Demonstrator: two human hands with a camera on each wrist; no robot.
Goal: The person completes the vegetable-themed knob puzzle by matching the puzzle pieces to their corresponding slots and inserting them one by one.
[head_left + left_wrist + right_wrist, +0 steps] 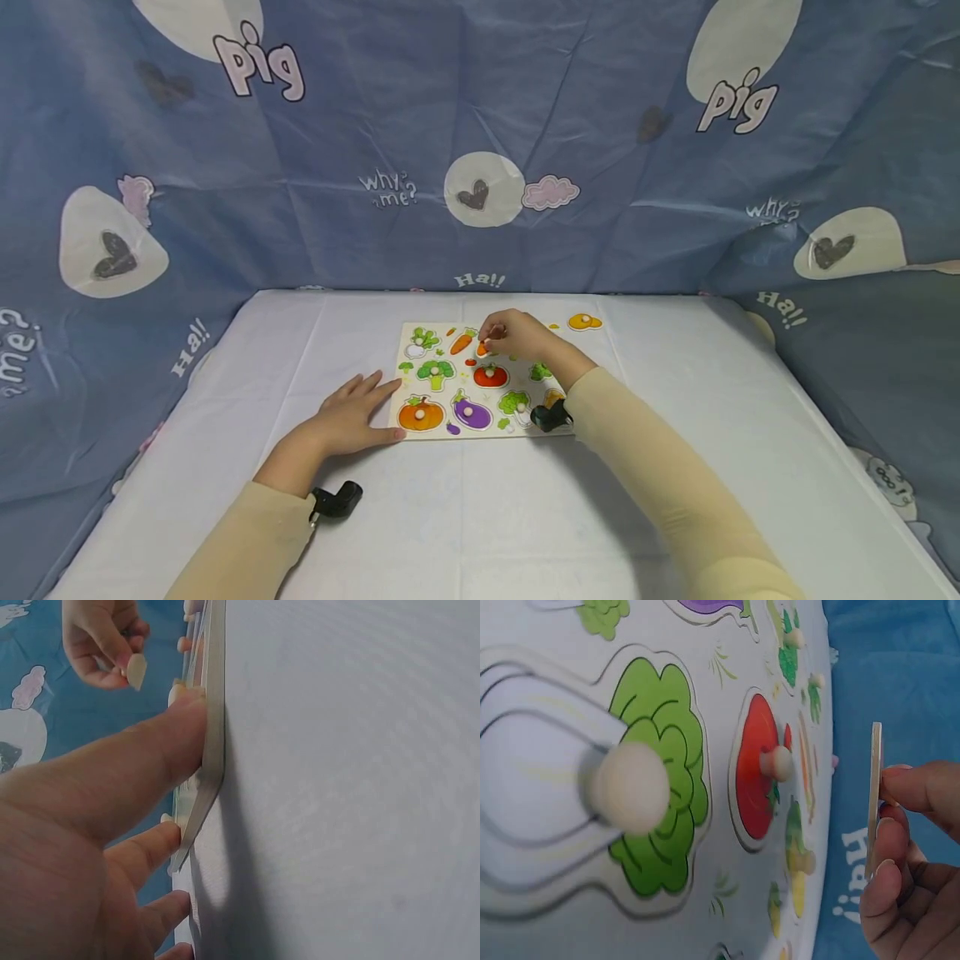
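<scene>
A white wooden knob puzzle board (442,433) with vegetable pictures lies on the table. Along its left edge rests my left hand (348,421), fingers spread, thumb (161,746) against the front corner. Above the back of the board, my right hand (513,333) pinches a thin wooden puzzle piece (874,780) between thumb and fingertips; it is edge-on in the right wrist view and shows orange with a white border from the head. Just left of that hand is the carrot picture (461,342); the knobbed tomato piece (491,377) sits below it.
A yellow-orange piece (584,322) with a knob lies on the table behind the board's right corner. Broccoli (436,374), pumpkin (421,413) and eggplant (472,412) pieces sit in the board. A blue printed cloth (337,233) hangs behind the white table (450,517).
</scene>
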